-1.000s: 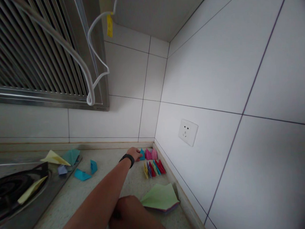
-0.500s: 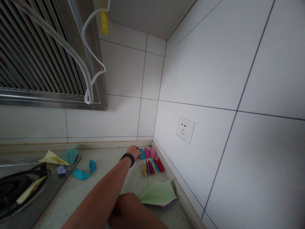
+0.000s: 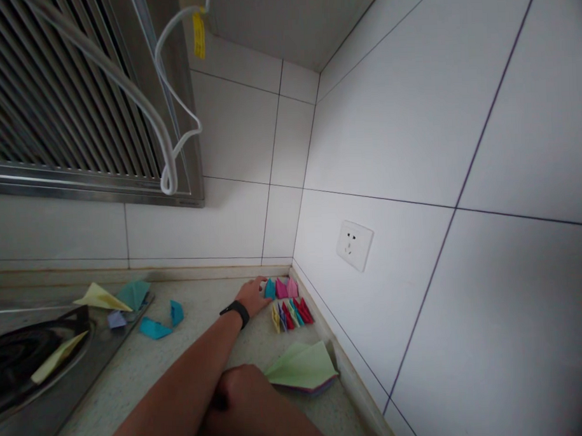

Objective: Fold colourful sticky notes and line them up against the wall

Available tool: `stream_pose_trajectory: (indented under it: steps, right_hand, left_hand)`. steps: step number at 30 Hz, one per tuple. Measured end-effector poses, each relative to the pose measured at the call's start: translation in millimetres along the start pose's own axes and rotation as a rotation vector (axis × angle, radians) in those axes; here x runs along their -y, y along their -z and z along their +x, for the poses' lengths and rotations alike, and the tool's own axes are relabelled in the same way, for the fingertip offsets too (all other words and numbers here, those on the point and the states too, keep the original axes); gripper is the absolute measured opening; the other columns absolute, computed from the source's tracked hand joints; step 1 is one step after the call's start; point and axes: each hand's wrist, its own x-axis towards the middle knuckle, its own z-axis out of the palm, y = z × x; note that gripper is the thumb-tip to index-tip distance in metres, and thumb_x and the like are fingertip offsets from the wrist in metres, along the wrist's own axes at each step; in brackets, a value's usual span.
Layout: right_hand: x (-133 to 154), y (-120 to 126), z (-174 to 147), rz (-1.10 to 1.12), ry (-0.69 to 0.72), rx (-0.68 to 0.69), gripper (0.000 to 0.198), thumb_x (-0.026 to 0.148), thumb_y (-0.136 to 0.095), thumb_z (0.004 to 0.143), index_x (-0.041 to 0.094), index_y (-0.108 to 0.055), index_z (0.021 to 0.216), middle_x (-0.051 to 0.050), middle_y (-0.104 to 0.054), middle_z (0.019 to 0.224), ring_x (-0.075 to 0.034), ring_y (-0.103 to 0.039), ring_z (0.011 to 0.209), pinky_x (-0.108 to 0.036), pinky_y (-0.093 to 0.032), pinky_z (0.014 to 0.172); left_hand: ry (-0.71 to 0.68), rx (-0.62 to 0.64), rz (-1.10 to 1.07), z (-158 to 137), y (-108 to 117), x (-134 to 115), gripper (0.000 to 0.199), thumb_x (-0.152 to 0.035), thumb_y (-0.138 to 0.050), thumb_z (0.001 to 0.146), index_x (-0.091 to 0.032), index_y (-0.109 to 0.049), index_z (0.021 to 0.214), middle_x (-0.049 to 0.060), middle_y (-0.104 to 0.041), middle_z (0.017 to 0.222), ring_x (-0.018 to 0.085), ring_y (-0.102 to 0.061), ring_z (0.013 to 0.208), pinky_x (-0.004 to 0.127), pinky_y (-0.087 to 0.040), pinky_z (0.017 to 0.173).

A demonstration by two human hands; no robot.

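My left hand (image 3: 253,297), with a black watch (image 3: 237,312) on its wrist, reaches into the far counter corner. Its thumb and fingers close around the left end of a row of small folded papers, at the turquoise one (image 3: 270,288). A magenta folded paper (image 3: 281,288) and a pink folded paper (image 3: 292,288) stand to its right. In front is a second row of folded papers (image 3: 288,315), yellow, purple, red and blue. My right hand (image 3: 242,388) is curled closed beside my left forearm; whatever it may hold is hidden. A pale green paper stack (image 3: 300,365) lies to its right.
Blue folded papers (image 3: 155,329) lie on the counter at the left. Yellow paper (image 3: 100,298), teal paper (image 3: 134,293) and a purple piece (image 3: 116,319) rest at the stove (image 3: 82,390). A range hood (image 3: 86,91) with a white cable hangs above. Tiled walls meet in the corner.
My left hand has shifted slightly left and its fingers have spread around the turquoise end of the back row. My right hand stays closed in about the same place.
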Motion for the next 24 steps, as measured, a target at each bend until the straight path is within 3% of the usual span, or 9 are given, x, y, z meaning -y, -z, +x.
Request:
stream_pose_trajectory:
  steps: [9, 15, 19, 24]
  right_hand:
    - [-0.5, 0.8, -0.9, -0.024, -0.011, -0.005, 0.03, 0.032, -0.055, 0.082, 0.017, -0.071, 0.104, -0.005, -0.072, 0.093, -0.016, -0.065, 0.077, -0.02, -0.04, 0.059]
    - [-0.2, 1.0, 2.2, -0.079, -0.015, -0.01, 0.029, 0.034, -0.058, 0.08, 0.017, -0.072, 0.098, -0.005, -0.072, 0.091, -0.016, -0.064, 0.075, -0.021, -0.039, 0.059]
    - [0.1, 1.0, 2.5, -0.079, -0.038, -0.002, 0.028, 0.034, -0.059, 0.08, 0.017, -0.072, 0.098, -0.006, -0.072, 0.09, -0.016, -0.064, 0.074, -0.021, -0.039, 0.059]
    - [-1.3, -0.4, 2.7, -0.065, -0.037, -0.009, 0.028, 0.033, -0.06, 0.079, 0.017, -0.072, 0.099, -0.005, -0.072, 0.091, -0.016, -0.064, 0.075, -0.021, -0.039, 0.059]
  left_hand:
    - [-0.023, 0.077, 0.032, 2.5, 2.0, -0.9, 0.044, -0.033, -0.069, 0.07, -0.024, -0.059, 0.112, 0.004, -0.068, 0.094, 0.021, -0.062, 0.091, 0.026, -0.043, 0.079]
    - [0.021, 0.118, 0.031, 1.9, 3.6, -3.2, 0.047, -0.035, -0.068, 0.071, -0.023, -0.057, 0.116, 0.002, -0.07, 0.089, 0.02, -0.064, 0.086, 0.024, -0.044, 0.072]
    - [0.04, 0.129, 0.033, 2.3, 4.0, -4.5, 0.047, -0.037, -0.068, 0.071, -0.022, -0.058, 0.114, 0.002, -0.07, 0.088, 0.02, -0.064, 0.087, 0.024, -0.045, 0.075]
    - [0.028, 0.106, 0.044, -0.1, 7.0, -9.7, 0.057, -0.036, -0.07, 0.069, -0.021, -0.055, 0.121, 0.007, -0.067, 0.109, 0.024, -0.059, 0.104, 0.028, -0.042, 0.089]
